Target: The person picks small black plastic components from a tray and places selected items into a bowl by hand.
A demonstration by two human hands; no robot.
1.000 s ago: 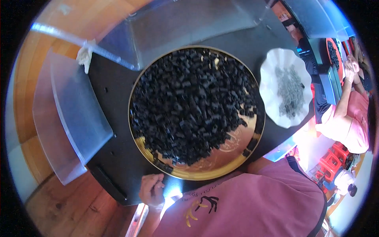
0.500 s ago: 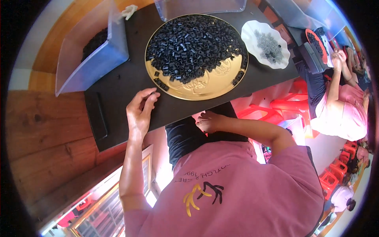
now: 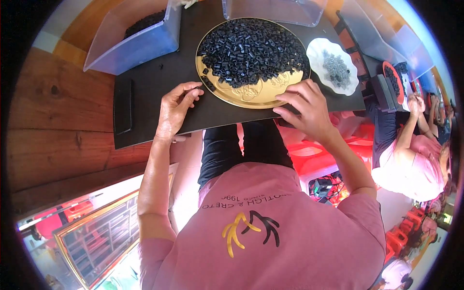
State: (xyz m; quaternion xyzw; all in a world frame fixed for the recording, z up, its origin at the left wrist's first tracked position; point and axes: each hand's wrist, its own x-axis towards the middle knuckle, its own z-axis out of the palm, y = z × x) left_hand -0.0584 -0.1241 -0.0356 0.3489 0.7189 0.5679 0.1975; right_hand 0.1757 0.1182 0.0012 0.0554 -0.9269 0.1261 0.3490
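A round gold tray [image 3: 241, 100] lies on the dark table, heaped with small black tube-shaped plastic pieces [image 3: 251, 50]. My left hand [image 3: 178, 105] is just off the tray's left front rim, its thumb and fingertips pinched together. Whatever they hold, if anything, is too small to make out. A few black pieces [image 3: 208, 83] sit on the rim close to those fingertips. Over the tray's right front edge is my right hand [image 3: 309, 108], fingers parted and curved, with nothing seen in them. Its fingers hide part of that rim.
To the right of the tray stands a white scalloped dish [image 3: 316, 48] holding small clear and grey parts [image 3: 337, 67]. A clear plastic bin [image 3: 140, 50] with black pieces is at the left, another bin [image 3: 273, 12] at the back. A co-worker [image 3: 411, 159] sits at the right.
My right hand has risen from my lap to the tray's right front edge, its fingers opening out. My left hand stays pinched beside the left rim. The view has shifted.
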